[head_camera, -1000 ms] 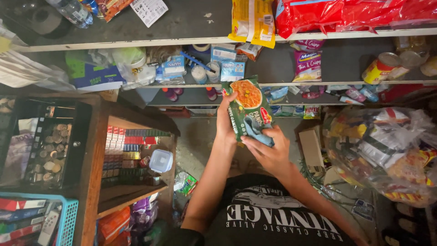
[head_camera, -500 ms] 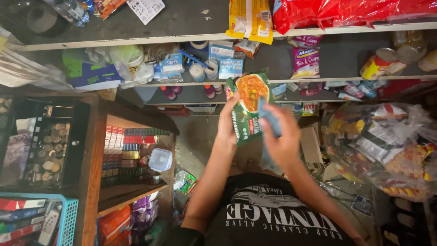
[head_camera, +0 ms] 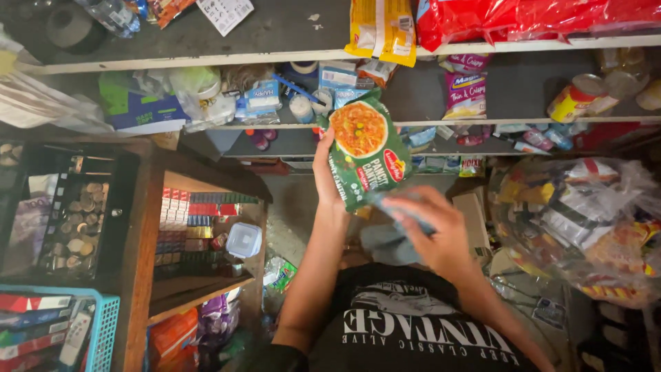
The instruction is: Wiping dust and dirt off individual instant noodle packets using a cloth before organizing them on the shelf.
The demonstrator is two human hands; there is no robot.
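Observation:
My left hand [head_camera: 329, 180] is shut on a green instant-noodle pack [head_camera: 365, 145] with an orange noodle picture, gripping its left edge and holding it up in front of the shelves. My right hand [head_camera: 432, 231] is just below and to the right of the pack, shut on a blue-grey cloth [head_camera: 387, 242]. The cloth's top edge touches the pack's lower corner, and the rest hangs down over my black printed shirt [head_camera: 413, 324].
Grey shelves [head_camera: 289, 127] hold small packets, tubes and a can [head_camera: 575, 96]; snack bags [head_camera: 537, 17] lie on the top shelf. A wooden cabinet [head_camera: 141, 227] with a coin tray [head_camera: 72, 227] and stacked packs stands left. A clear bag of snacks [head_camera: 585, 227] hangs right.
My right hand with the cloth went up across the pack's face, then came back down to its lower right corner. The pack stays raised in my left hand.

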